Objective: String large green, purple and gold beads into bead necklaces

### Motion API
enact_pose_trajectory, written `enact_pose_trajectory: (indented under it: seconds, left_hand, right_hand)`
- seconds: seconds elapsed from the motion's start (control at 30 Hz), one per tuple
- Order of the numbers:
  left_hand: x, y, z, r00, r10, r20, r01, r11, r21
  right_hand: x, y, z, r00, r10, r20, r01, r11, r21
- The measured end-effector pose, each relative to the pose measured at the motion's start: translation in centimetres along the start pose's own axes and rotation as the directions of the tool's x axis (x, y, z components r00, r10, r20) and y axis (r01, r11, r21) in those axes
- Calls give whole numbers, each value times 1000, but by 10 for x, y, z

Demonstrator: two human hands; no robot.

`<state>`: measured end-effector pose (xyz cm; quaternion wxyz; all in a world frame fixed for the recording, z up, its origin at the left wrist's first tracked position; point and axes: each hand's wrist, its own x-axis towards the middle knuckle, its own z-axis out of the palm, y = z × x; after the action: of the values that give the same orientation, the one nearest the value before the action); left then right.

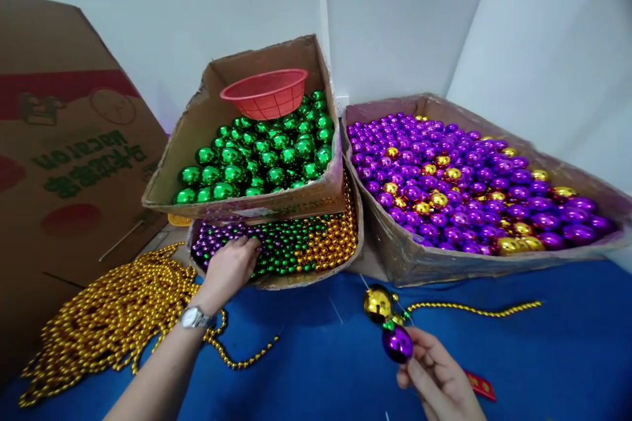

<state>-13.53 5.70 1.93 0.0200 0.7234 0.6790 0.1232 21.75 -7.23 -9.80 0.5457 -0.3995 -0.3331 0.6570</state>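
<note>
My left hand (236,263), with a watch at the wrist, reaches into a low box of small beads (281,243) in purple, green and gold. Its fingers are bent down and closed among the purple beads; whatever is between them is hidden. Between the thumb and fingers of my right hand (437,368) is a shiny purple ball (397,344). A larger gold ball (378,304) and small green beads (389,325) sit against it on a thin string. From near these balls a gold bead strand (474,308) trails to the right across the blue surface.
Above the bead box stands a carton of green balls (269,158) with a red plastic basket (266,93) on top. At right is a carton of purple and gold balls (469,184). Gold bead strands (118,309) pile at left beside a big cardboard box (64,145). A red packet (480,386) lies by my right hand.
</note>
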Motion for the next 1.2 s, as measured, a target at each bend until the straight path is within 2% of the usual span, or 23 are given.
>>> enact_pose_trajectory:
  seconds: [0.03, 0.07, 0.1, 0.13, 0.17, 0.2, 0.23, 0.27, 0.33, 0.4, 0.57, 0.73, 0.9, 1.03, 1.13, 1.2]
  left_hand:
    - [-2, 11, 0, 1000, -17, -20, 14, 986, -167]
    - [-5, 25, 1, 999, -47, -19, 36, 917, -398]
    - [-8, 40, 2, 997, -79, 20, 72, 742, -667]
    - [-12, 55, 4, 992, -90, 92, 125, 492, -862]
    - [-15, 70, 6, 983, -68, 173, 185, 251, -950]
    - [-18, 83, 9, 972, -40, 231, 234, 70, -970]
    - [-21, 96, 12, 960, -7, 279, 278, -56, -959]
    - [-24, 105, 14, 949, 23, 316, 316, -133, -939]
    - [-27, 119, 20, 929, 66, 365, 370, -200, -907]
    - [-29, 125, 24, 917, 94, 388, 399, -220, -890]
    - [-32, 128, 28, 922, 102, 374, 388, -246, -888]
    - [-35, 130, 27, 933, 94, 347, 359, -210, -909]
    - [-35, 129, 25, 945, 73, 319, 325, -110, -939]
    - [-35, 128, 26, 965, 54, 256, 253, 49, -966]
    - [-40, 131, 34, 959, 101, 265, 245, 172, -954]
    - [-47, 134, 45, 941, 140, 308, 277, 206, -939]
  right_hand:
    - [-1, -1, 2, 1000, 6, 8, -6, 1000, -20]
    - [-2, -2, 4, 1000, 16, 11, -16, 999, -36]
    - [-3, -3, 7, 1000, 21, 4, -21, 999, -46]
    - [-4, -4, 11, 1000, 20, -14, -21, 998, -52]
    - [-5, -6, 15, 999, 15, -38, -17, 998, -56]
    - [-6, -7, 18, 998, 4, -67, -8, 998, -61]
    - [-6, -9, 21, 995, -7, -96, 1, 998, -67]
    - [-7, -10, 23, 993, -17, -118, 8, 997, -76]
    - [-7, -13, 25, 989, -23, -145, 9, 995, -96]
    - [-8, -14, 24, 987, -23, -157, 6, 994, -110]
    - [-9, -14, 22, 989, -11, -149, -6, 994, -112]
    - [-9, -11, 22, 986, -20, -164, -3, 990, -143]
    - [-9, -10, 19, 987, -52, -154, 18, 976, -217]
    - [-8, -10, 17, 994, -38, -103, 9, 964, -264]
    - [-7, -2, 13, 999, -24, -39, 9, 942, -336]
    - [-7, 8, 7, 1000, -28, -14, 20, 918, -396]
